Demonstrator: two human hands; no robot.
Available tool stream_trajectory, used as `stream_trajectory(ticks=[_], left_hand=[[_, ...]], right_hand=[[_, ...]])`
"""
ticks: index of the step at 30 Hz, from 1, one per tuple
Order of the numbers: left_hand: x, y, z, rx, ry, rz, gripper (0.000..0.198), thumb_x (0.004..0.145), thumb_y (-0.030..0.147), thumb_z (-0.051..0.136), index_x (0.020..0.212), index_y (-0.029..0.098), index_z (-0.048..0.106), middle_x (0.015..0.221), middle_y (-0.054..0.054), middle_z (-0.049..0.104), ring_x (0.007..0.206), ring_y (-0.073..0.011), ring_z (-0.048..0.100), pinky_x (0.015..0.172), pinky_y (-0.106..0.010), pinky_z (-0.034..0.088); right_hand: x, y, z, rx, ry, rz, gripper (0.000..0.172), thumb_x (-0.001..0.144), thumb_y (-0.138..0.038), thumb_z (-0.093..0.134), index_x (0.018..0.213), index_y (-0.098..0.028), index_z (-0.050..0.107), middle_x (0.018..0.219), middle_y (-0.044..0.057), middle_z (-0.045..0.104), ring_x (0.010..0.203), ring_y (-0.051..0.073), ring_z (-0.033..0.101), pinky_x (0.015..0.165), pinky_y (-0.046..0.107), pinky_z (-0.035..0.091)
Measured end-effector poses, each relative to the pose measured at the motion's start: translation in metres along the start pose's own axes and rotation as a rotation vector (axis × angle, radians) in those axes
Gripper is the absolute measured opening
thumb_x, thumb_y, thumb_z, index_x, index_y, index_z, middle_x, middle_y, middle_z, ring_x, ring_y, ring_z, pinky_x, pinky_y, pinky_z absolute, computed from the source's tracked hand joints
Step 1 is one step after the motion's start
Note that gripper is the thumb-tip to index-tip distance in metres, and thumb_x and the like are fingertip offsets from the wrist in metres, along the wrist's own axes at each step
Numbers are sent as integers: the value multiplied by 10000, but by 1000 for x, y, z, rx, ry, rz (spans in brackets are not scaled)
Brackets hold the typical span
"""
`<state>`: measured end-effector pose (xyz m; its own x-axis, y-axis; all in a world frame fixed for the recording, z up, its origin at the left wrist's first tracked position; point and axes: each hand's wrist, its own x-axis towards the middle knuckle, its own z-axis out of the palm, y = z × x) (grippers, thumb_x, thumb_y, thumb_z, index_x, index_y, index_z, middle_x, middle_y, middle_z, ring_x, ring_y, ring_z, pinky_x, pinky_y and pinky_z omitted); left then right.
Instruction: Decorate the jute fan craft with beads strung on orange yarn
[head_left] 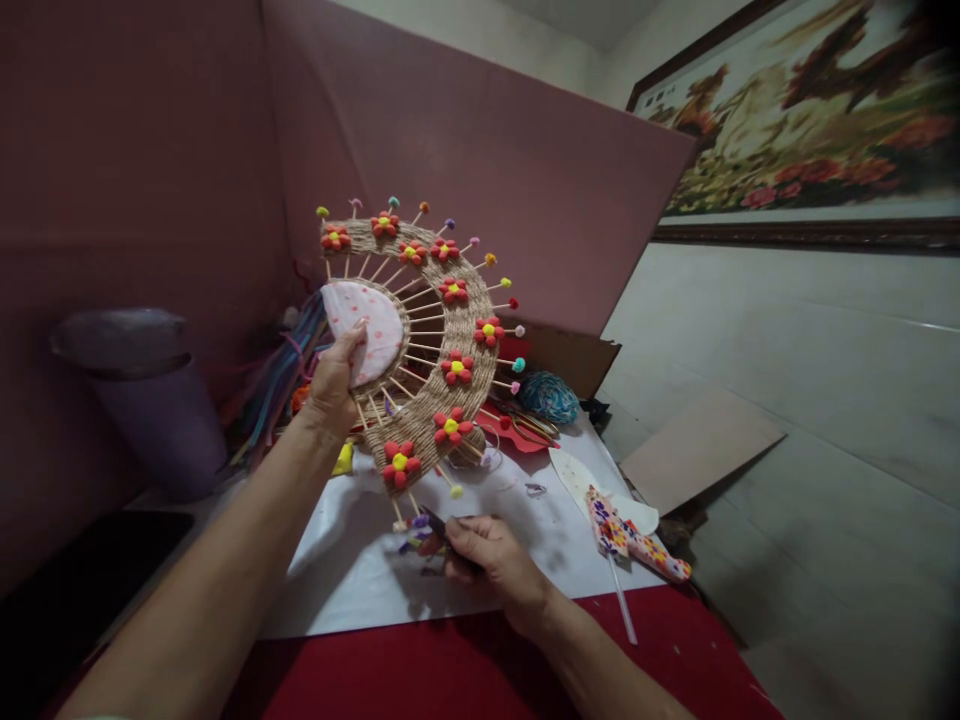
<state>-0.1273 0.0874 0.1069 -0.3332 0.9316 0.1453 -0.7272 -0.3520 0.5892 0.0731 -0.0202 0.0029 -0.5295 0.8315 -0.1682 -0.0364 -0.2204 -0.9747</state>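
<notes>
My left hand (339,385) grips a fan-shaped craft piece (471,300) by its pale, pink-spotted half-round centre (379,335), thumb on the front. Thin sticks radiate from that centre through a curved band of woven twine. Red clay flowers with yellow middles (452,427) dot the band, and small coloured balls tip the sticks. Below the fan's lower end, my right hand (487,560) is closed around a dark, pointed tool (433,522) whose kind I cannot make out. Its tip is close to the lowest stick ends, beside a small purple piece (420,521).
A white sheet (337,585) covers part of the red tabletop (420,670). Behind the fan lie a blue yarn ball (549,397), scissors (534,428) and red paper. A flower-patterned piece (637,540) is at right. A purple bin (161,420) stands left; a pink panel (525,170) rises behind.
</notes>
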Motion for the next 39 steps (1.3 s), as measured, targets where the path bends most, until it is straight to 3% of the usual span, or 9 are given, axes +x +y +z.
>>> stream_trajectory(ticks=[25,33,39], left_hand=[[3,1,-4,3,-11,11,127,804,165,528,794,161,654,670,-50,707,815,-223,698,755,-292,586],[1,3,-4,45,-6,-30,157,811,186,513,810,160,668,668,-49,715,780,-223,702,730,-310,596],[3,-2,-4,63,-44,19,148,793,152,523,798,174,669,642,-42,709,812,-229,699,724,-302,597]], right_hand=[[1,2,-4,-53,56,-51,595,696,-666,587,713,-87,719,416,-46,417,383,41,258,420,229,125],[-1,2,-4,-72,-28,-82,573,713,-652,582,774,-100,724,458,-44,420,389,41,242,407,230,115],[0,1,-4,-110,-45,-122,525,751,-613,572,759,-113,732,443,-49,393,401,48,258,422,231,145]])
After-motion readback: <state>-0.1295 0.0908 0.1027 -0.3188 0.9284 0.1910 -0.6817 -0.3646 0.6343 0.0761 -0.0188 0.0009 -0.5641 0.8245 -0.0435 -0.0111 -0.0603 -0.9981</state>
